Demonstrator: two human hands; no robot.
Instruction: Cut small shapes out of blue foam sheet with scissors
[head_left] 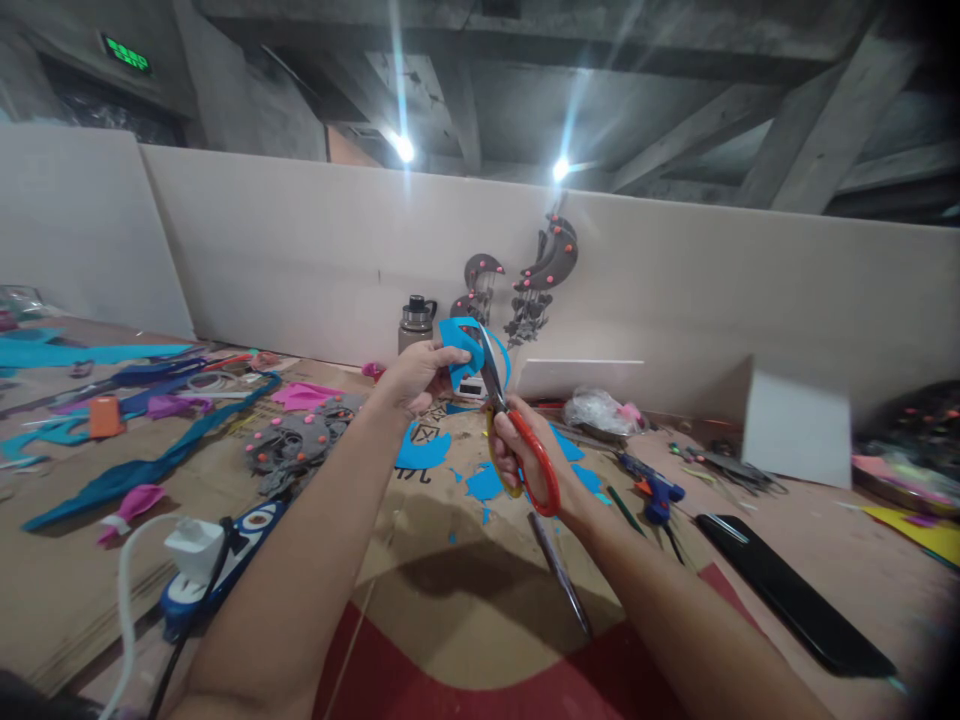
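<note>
My left hand (421, 374) pinches a small piece of bright blue felt-like sheet (459, 338), raised above the work surface. In my right hand (517, 445) is a pair of scissors (541, 470) with red and yellow handles, my fingers wrapped through the loops. The scissor blades point up and away, parted around the blue sheet's right side. A thin curved blue strip (504, 355) arcs to the right of the blades. Below, blue scraps (484, 483) and a larger blue piece (424, 447) lie on the cardboard (420, 600).
A blue glue gun (656, 490) and a black phone (795, 595) lie to the right. At left are a power strip (255, 525), grey felt pieces with pink dots (292, 440) and coloured cloth strips. A bottle (416, 325) stands at the back before a white partition (300, 250).
</note>
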